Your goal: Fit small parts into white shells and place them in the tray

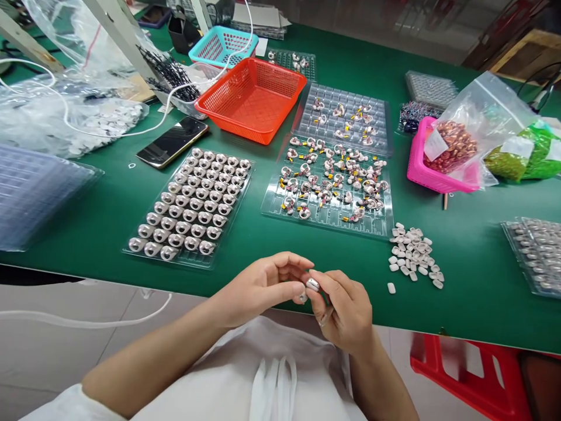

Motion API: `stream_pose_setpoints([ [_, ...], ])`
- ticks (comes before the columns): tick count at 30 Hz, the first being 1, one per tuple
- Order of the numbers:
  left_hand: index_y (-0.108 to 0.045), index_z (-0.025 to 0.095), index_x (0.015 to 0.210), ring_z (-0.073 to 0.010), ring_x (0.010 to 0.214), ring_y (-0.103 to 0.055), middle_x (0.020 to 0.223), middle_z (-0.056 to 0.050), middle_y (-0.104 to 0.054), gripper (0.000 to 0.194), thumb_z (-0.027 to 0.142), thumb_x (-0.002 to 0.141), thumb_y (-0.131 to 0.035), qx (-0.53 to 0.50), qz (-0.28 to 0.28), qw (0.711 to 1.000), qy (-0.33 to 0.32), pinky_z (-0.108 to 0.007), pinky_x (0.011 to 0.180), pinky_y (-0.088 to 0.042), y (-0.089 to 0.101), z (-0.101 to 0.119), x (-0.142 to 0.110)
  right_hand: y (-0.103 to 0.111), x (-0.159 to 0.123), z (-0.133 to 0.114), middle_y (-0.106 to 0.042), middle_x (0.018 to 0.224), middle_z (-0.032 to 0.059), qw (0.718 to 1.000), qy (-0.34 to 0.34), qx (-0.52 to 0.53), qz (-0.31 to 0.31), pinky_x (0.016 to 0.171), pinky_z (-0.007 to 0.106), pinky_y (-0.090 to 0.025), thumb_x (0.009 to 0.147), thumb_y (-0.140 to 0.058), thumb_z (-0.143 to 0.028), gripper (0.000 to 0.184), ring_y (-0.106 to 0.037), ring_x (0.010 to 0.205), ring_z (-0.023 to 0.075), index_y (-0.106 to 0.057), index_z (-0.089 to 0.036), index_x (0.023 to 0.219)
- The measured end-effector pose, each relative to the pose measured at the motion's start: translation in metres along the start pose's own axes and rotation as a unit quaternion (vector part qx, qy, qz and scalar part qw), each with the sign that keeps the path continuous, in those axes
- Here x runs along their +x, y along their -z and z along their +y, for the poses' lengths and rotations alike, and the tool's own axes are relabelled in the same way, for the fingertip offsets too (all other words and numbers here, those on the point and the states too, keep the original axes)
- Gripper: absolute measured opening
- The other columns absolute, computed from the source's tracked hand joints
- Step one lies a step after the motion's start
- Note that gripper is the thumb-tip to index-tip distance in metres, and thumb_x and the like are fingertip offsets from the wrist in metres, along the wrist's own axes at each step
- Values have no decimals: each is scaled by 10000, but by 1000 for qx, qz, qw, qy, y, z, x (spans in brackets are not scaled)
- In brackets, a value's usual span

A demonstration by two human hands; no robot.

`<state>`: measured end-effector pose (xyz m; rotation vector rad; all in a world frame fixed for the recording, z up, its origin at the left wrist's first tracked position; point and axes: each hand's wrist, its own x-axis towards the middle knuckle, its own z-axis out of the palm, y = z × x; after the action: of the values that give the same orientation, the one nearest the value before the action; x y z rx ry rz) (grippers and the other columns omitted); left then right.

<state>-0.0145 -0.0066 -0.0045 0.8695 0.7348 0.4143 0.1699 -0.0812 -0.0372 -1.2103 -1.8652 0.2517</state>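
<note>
Green tabletop [460,298] fills most of the view, with pale floor tiles [109,351] below its near edge and a red plastic stool [486,368] at lower right. Just over that edge, in front of the person's white clothing [228,386], sits a small rounded part [312,284] between the two hands. It is glossy and silvery white, with a dark line along its visible face; its long axis runs roughly left to right, the right end dipping slightly toward the person. The right hand [344,310] pinches it between thumb and forefinger. The left hand [263,286] is curled, its thumb reaching to the part's left side, though the fingers hide too much to tell whether it grips anything. Beyond the left hand, a clear tray [193,259] holds rows of silvery ring-shaped pieces [204,217]; to its right, another clear tray [278,210] carries wired assemblies with yellow tabs [304,212]. Small white pieces [412,251] lie heaped near the right hand. Farther right, a bag of copper-coloured parts [458,146] in a pink basket [438,180] bears a white label [435,145], its writing too small to read.
</note>
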Motion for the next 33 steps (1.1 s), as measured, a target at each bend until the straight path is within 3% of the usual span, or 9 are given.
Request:
stream_pose_setpoints([
  [3, -687, 159, 1220, -205, 956, -713, 1107, -95, -751, 448, 207, 789, -798, 69, 2, 997, -34, -333, 845, -608, -2, 1, -5, 0, -1, 0, -733, 877, 115, 1000, 18, -14, -17, 578, 295, -531, 962, -578, -145, 263, -688, 731, 199, -596, -124, 1224],
  [8, -731, 137, 1195, -208, 916, -742, 1137, -102, -754, 414, 223, 795, -788, 154, 34, 986, -60, -329, 850, -631, -5, -4, -6, -1, -1, -2, -718, 827, 115, 998, 35, -34, -40, 555, 307, -516, 991, -524, -184, 268, -680, 697, 209, -578, -100, 1240],
  [21, -754, 148, 1164, -187, 882, -752, 1080, -88, -774, 334, 194, 834, -741, 237, 43, 963, -120, -269, 838, -634, -4, -8, -6, -5, -4, -3, -697, 783, 100, 998, 49, -37, -14, 557, 310, -530, 983, -523, -160, 301, -674, 679, 209, -578, -85, 1269],
  [28, -766, 147, 1103, -185, 857, -739, 1045, -85, -776, 303, 196, 804, -761, 213, 53, 969, -115, -281, 825, -629, -2, -9, -7, -9, -2, -5, -702, 764, 85, 998, 46, -31, 5, 549, 301, -531, 986, -521, -166, 294, -680, 673, 201, -576, -108, 1269],
  [33, -745, 151, 1075, -182, 856, -725, 937, -54, -773, 341, 205, 748, -825, 63, 18, 997, -36, -290, 786, -616, -2, -2, -5, -6, 0, -8, -734, 838, 99, 1000, 19, 11, 3, 553, 285, -535, 989, -536, -174, 262, -685, 681, 184, -597, -133, 1240],
])
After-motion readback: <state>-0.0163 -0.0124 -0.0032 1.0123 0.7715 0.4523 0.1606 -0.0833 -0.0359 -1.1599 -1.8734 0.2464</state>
